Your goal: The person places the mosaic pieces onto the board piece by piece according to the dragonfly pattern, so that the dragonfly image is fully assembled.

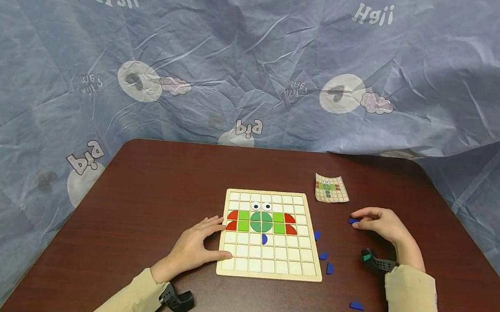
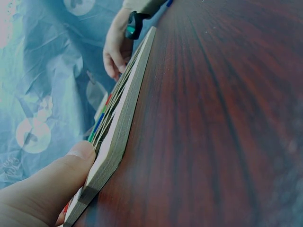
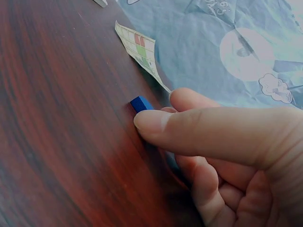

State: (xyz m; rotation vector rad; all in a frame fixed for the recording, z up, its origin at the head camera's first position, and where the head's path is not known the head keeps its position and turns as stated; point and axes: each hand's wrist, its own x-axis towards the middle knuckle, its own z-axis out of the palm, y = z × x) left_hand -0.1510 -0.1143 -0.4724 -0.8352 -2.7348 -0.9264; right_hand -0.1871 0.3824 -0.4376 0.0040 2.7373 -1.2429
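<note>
A square wooden grid board [image 1: 268, 270] lies mid-table, bearing red, light green and dark green pieces, two eye pieces [image 1: 261, 206] and a blue half-circle piece [image 1: 264, 239] below the green circle. My left hand [image 1: 195, 244] is spread along the board's left edge, its thumb [image 2: 78, 156] on the rim near the front corner and its fingertips farther back along the same side. Right of the board, my right hand [image 1: 382, 224] pinches a blue piece [image 3: 140, 104] between thumb and fingers, low over the table. Its other fingers are curled beneath; much of the piece is hidden by the thumb.
Several blue pieces lie right of the board, among them one by its edge [image 1: 323, 255] and another nearer the front [image 1: 356, 305]. A small pattern card [image 1: 331, 189] with curled edges lies behind them. A printed cloth [image 1: 249, 62] hangs behind the brown table [image 1: 177, 174].
</note>
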